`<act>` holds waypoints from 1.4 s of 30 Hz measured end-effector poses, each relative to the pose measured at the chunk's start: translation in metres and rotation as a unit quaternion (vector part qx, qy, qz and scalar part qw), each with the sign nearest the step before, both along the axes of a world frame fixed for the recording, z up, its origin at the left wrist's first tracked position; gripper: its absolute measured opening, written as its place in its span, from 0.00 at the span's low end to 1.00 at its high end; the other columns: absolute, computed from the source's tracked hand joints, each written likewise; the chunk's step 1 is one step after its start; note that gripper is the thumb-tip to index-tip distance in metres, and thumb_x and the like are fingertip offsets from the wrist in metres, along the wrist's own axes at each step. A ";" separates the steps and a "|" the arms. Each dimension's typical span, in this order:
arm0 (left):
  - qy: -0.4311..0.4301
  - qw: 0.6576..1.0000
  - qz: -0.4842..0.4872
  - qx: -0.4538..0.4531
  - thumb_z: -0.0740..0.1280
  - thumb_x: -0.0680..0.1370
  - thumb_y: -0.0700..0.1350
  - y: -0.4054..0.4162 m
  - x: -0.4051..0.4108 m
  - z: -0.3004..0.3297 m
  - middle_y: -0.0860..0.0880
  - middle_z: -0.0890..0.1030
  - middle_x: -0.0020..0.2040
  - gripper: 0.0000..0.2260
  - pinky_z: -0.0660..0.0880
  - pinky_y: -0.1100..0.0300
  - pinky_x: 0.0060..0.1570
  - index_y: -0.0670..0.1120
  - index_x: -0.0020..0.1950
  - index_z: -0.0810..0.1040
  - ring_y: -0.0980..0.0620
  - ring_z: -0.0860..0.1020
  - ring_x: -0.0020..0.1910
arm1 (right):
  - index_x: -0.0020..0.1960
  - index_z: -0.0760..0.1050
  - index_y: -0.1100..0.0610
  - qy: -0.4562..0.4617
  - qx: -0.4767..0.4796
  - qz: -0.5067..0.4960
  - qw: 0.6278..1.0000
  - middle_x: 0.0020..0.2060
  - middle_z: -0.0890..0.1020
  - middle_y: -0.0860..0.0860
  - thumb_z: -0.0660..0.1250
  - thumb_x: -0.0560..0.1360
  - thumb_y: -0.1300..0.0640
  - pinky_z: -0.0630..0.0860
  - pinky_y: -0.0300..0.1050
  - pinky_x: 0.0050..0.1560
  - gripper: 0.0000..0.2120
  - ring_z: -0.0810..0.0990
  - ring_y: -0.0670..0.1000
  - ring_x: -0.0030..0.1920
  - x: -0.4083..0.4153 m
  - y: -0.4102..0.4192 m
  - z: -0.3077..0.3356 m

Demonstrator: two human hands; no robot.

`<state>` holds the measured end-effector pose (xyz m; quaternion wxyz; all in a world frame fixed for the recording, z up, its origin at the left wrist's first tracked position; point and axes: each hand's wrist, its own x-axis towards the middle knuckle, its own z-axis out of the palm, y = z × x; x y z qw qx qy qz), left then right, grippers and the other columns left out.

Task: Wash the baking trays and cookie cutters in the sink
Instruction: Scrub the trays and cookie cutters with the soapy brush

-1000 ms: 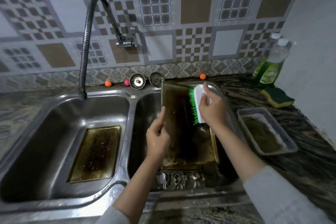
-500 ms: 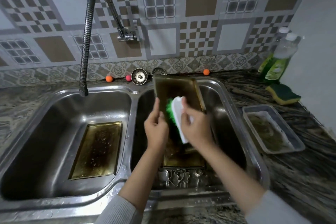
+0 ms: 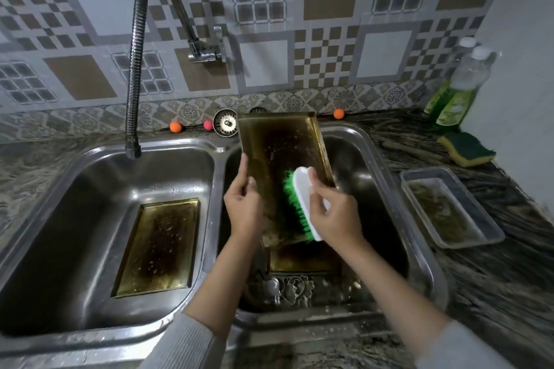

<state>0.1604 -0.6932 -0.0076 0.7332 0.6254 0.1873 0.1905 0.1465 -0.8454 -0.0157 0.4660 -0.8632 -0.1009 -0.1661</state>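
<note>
Two hands worked over the right basin [image 3: 386,165] of the double sink. My left hand [image 3: 244,207] held the left edge of a stained baking tray [image 3: 281,153], its grip curled round that edge, and the tray stood tilted up with its far end near the back rim. My right hand [image 3: 337,214] clamped a white scrub brush [image 3: 302,204], green bristles against the tray's face. Beneath it I saw a second tray [image 3: 302,259] on the basin floor, with cookie cutters [image 3: 295,289] just in front of it. A third tray [image 3: 159,246] lay flat in the left basin [image 3: 75,189]. On the tabletop [image 3: 494,278] sat a grey tray [image 3: 449,210], a sponge [image 3: 466,148] and soap bottles [image 3: 458,93].
</note>
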 end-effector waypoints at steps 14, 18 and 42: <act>0.022 0.999 -0.039 0.029 0.57 0.81 0.35 0.016 0.002 -0.020 0.52 0.71 0.70 0.21 0.70 0.52 0.66 0.54 0.70 0.70 0.46 0.71 0.68 | 0.67 0.70 0.45 0.063 0.096 -0.007 0.993 0.60 0.75 0.37 0.64 0.78 0.50 0.71 0.41 0.65 0.18 0.71 0.35 0.62 0.040 -0.077 0.019; 0.017 0.997 -0.076 0.016 0.56 0.81 0.34 0.009 0.006 -0.019 0.55 0.68 0.72 0.21 0.66 0.75 0.52 0.50 0.72 0.69 0.67 0.69 0.63 | 0.68 0.69 0.47 0.075 0.149 0.040 0.985 0.62 0.73 0.36 0.66 0.74 0.48 0.68 0.31 0.64 0.23 0.69 0.34 0.65 0.027 -0.062 0.018; 0.027 0.932 -0.309 0.186 0.58 0.80 0.58 -0.049 0.040 0.063 0.57 0.68 0.72 0.20 0.47 0.47 0.76 0.53 0.69 0.72 0.50 0.46 0.78 | 0.63 0.77 0.51 -0.006 0.053 0.067 0.996 0.59 0.75 0.51 0.66 0.73 0.67 0.70 0.26 0.56 0.21 0.74 0.37 0.59 0.006 -0.038 0.008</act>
